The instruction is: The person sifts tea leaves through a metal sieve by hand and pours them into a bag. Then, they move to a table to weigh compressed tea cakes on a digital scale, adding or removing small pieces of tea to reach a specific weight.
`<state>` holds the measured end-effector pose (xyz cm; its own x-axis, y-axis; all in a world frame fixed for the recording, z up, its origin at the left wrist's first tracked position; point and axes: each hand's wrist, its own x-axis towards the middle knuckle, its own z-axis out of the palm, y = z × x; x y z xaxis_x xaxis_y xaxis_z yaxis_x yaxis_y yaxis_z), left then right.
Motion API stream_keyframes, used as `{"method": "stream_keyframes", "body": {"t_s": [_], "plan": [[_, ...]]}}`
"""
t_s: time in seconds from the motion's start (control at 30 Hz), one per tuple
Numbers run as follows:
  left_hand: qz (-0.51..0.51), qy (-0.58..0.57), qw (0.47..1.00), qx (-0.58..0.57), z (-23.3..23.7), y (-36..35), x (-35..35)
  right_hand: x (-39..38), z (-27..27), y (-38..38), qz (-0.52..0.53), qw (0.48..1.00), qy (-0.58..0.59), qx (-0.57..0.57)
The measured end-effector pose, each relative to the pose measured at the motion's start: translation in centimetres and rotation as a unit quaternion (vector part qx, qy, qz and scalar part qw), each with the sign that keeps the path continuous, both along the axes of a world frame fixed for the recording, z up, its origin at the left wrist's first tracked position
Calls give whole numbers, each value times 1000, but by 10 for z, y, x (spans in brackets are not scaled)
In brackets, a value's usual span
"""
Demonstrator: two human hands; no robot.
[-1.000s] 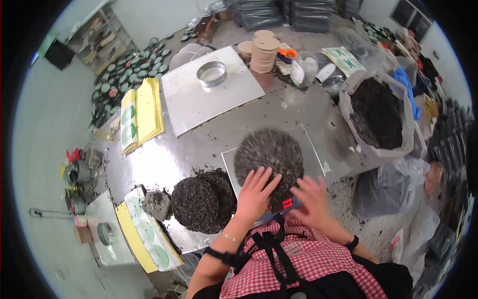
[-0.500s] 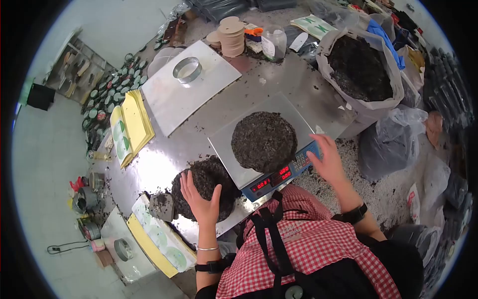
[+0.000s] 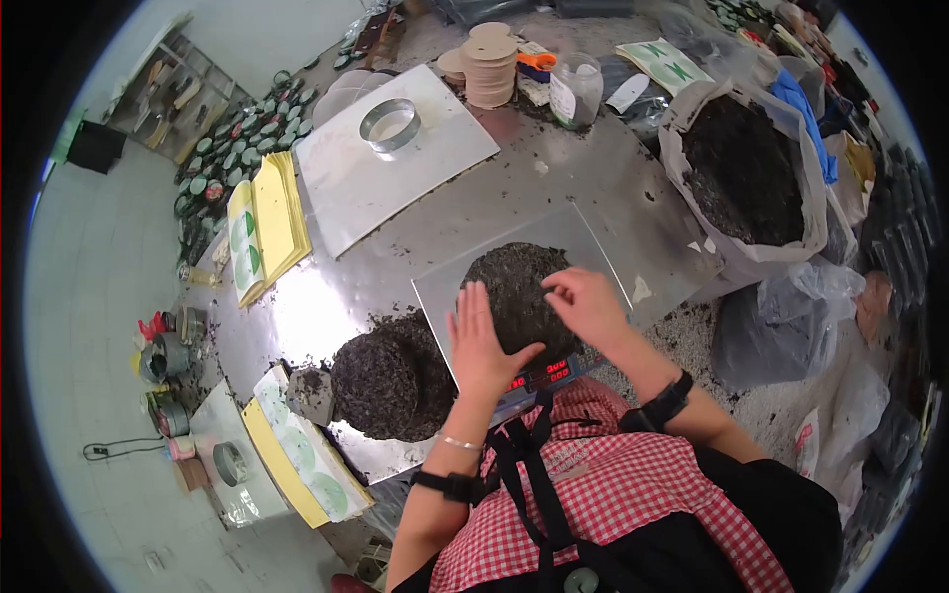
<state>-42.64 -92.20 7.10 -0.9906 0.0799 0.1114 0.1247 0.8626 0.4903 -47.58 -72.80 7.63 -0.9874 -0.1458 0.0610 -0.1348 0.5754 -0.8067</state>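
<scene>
A dark round tea cake (image 3: 519,282) lies flat on the square plate of a digital scale (image 3: 583,242) with a lit red display. My left hand (image 3: 484,346) is against the cake's left edge, fingers stretched and thumb out along its near side. Over the cake's right side, my right hand (image 3: 590,308) has its fingers curled and fingertips together; whether they hold a bit of leaf I cannot make out. Left of the scale, more dark tea cakes (image 3: 376,385) lie stacked or overlapping on the metal table, beside a small grey block (image 3: 310,395).
A white board (image 3: 341,188) bears a metal ring (image 3: 389,126). Yellow printed papers (image 3: 282,222) lie at the left. Round discs (image 3: 489,69) and a clear jar (image 3: 575,91) stand at the back. An open sack (image 3: 672,148) of dark leaf is at the right.
My left hand has moved right from the stacked cakes to the cake on the scale. My right hand has shifted left from the scale's edge over that cake, its fingers now curled.
</scene>
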Motion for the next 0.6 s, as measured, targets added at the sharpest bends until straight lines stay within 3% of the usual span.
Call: {"method": "stream_keyframes", "body": {"t_s": [0.1,0.3,0.37,0.4,0.43,0.5,0.53,0.57,0.6], "plan": [[-5,-37,999,-27,-45,5,-2,-1,-42,-22,110,990,2,89],[-4,-54,998,-41,-38,6,-3,-7,-67,-21,139,978,21,155],[-6,-61,997,-43,-36,6,-5,-15,-48,1,195,980,-18,-34],[-6,-72,996,-43,-35,6,-4,-15,-35,18,105,989,-64,-82],[-1,-71,997,-44,-33,5,-3,-20,-34,45,-4,965,-167,-203],[-14,-54,998,-32,-27,4,-1,-37,-24,118,-172,966,-119,-155],[-12,-22,1000,-16,-21,2,0,-37,-45,140,-192,963,-108,-152],[-2,8,1000,-12,-21,-4,4,-39,-80,168,-227,968,79,66],[42,22,999,-26,-14,-7,8,-34,-92,205,-252,889,244,294]]}}
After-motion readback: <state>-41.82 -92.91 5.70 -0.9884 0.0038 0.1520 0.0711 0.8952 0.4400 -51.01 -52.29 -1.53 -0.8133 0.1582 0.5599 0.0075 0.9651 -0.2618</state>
